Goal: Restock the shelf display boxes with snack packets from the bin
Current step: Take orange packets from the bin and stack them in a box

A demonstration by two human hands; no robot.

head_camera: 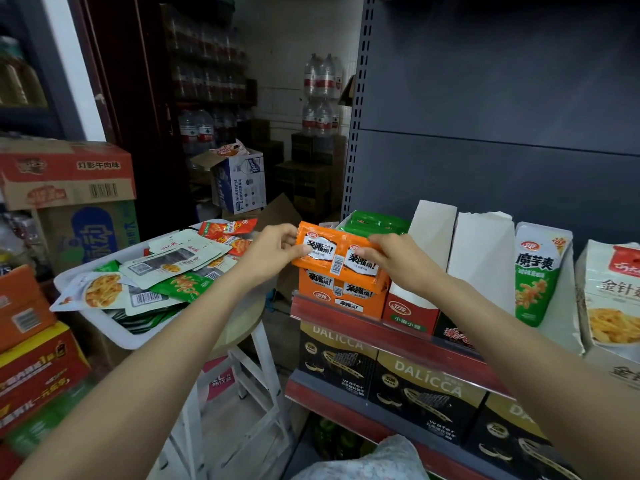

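Now both hands gripping orange packets [337,256] over orange box [341,296] on shelf [398,336]: left hand [273,251] pinching left edge, right hand [398,258] curling over right end. Bin [104,327] sitting left, holding loose packets.

Back panel: I see dark grey metal shelving [485,109], slotted upright [360,98] at its left edge.
Rear wall: pale, dim [287,46].
Storeroom: stacked water bottles [320,95], cartons [239,181] beneath.
Left: piled cardboard boxes [65,178].
Furniture: white stool [242,358].
Light: subdued.
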